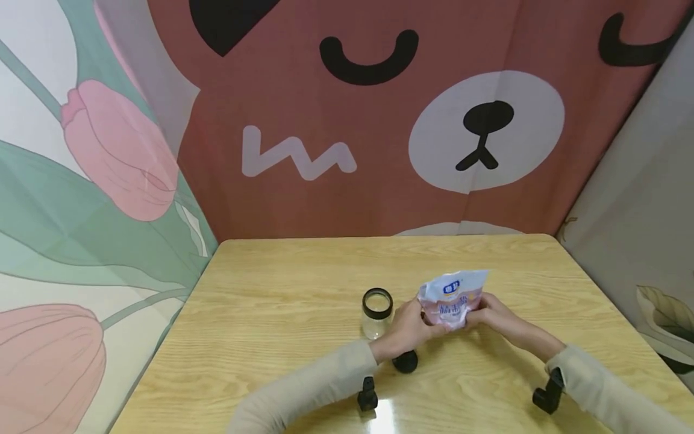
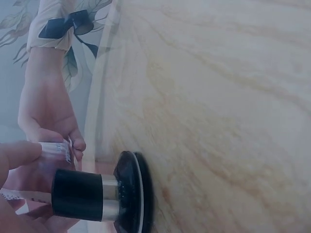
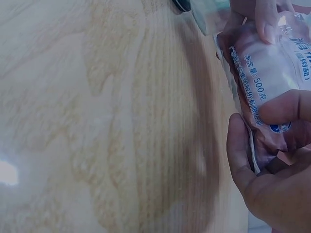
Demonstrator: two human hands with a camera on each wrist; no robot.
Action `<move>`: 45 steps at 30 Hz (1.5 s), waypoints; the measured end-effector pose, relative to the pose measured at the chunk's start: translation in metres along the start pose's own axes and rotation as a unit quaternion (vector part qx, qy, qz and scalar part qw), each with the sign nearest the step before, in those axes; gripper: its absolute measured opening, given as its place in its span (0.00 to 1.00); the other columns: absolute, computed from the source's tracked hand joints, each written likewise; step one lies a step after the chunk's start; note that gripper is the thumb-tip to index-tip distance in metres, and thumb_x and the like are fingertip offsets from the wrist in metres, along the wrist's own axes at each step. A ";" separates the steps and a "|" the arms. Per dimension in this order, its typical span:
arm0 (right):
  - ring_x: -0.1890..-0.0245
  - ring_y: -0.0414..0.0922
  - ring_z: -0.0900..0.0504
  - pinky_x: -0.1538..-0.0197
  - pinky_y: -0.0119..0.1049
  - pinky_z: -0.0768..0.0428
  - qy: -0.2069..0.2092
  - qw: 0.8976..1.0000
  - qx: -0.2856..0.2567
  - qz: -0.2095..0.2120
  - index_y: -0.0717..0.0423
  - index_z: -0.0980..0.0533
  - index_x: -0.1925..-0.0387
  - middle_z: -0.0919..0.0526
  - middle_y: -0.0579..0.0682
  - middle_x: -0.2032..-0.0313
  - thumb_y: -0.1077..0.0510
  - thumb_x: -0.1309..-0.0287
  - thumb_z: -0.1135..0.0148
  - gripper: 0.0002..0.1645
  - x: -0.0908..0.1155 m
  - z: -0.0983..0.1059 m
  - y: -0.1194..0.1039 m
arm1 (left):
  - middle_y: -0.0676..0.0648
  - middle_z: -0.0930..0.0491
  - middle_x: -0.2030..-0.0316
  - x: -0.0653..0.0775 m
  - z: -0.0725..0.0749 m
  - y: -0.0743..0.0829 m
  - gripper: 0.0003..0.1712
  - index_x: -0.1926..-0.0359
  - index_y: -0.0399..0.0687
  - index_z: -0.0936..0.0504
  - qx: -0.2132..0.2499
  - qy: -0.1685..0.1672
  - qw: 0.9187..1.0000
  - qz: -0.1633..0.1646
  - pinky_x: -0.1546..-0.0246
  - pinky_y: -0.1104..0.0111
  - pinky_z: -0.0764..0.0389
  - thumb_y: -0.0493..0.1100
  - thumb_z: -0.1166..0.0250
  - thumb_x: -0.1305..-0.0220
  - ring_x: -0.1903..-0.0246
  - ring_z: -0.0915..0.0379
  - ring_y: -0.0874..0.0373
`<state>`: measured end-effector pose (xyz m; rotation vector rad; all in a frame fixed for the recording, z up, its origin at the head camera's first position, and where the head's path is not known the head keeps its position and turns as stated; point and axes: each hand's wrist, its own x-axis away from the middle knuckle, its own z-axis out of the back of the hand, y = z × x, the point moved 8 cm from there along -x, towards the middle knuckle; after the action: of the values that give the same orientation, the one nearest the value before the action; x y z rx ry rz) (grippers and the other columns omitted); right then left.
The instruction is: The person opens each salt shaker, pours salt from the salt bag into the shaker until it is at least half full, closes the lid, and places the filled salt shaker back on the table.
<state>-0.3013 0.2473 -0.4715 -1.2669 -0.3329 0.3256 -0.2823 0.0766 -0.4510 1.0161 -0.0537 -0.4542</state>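
Bag [image 1: 452,301] is pinched by thumbs and curled fingers between the left hand [image 1: 408,330] and right hand [image 1: 494,316], held roughly upright, while the clear jar [image 1: 376,315] is placed just left of the left hand, the nearer of the two.

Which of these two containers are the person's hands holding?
The printed bag, gripped between the left hand and the right hand; the black-rimmed clear jar stands on the table instead.
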 end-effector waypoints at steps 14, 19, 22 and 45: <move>0.64 0.42 0.19 0.57 0.41 0.16 0.005 1.000 -0.023 -0.016 0.72 0.28 0.51 0.17 0.49 0.62 0.72 0.54 0.43 0.24 0.004 0.000 -0.003 | 0.53 0.18 0.50 0.002 0.001 0.009 0.36 0.38 0.52 0.28 0.046 0.012 0.998 -0.030 0.67 0.80 0.22 0.42 0.22 0.46 0.62 0.24 0.71; 0.64 0.41 0.20 0.58 0.41 0.16 0.011 1.000 -0.018 -0.021 0.73 0.29 0.50 0.17 0.49 0.62 0.72 0.54 0.42 0.25 0.006 0.001 -0.004 | 0.54 0.18 0.49 0.002 0.001 0.011 0.35 0.37 0.52 0.28 0.041 0.014 0.999 -0.032 0.66 0.80 0.22 0.42 0.23 0.44 0.62 0.25 0.71; 0.64 0.41 0.20 0.57 0.42 0.16 0.014 1.000 -0.007 -0.023 0.75 0.30 0.49 0.17 0.49 0.62 0.72 0.52 0.42 0.25 0.005 0.002 -0.004 | 0.53 0.18 0.50 0.002 0.001 0.012 0.34 0.37 0.51 0.27 0.038 0.020 0.999 -0.032 0.66 0.80 0.22 0.42 0.24 0.44 0.62 0.25 0.71; 0.58 0.47 0.21 0.54 0.46 0.15 0.049 0.998 -0.032 -0.021 0.76 0.49 0.35 0.34 0.67 0.47 0.68 0.42 0.46 0.36 0.003 0.004 0.004 | 0.50 0.18 0.50 0.001 0.010 0.010 0.28 0.41 0.48 0.24 0.044 0.073 0.996 -0.026 0.63 0.79 0.22 0.40 0.26 0.41 0.60 0.25 0.69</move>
<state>-0.3009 0.2529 -0.4739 -1.3322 -0.2886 0.2180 -0.2804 0.0726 -0.4374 1.1360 0.0840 -0.4274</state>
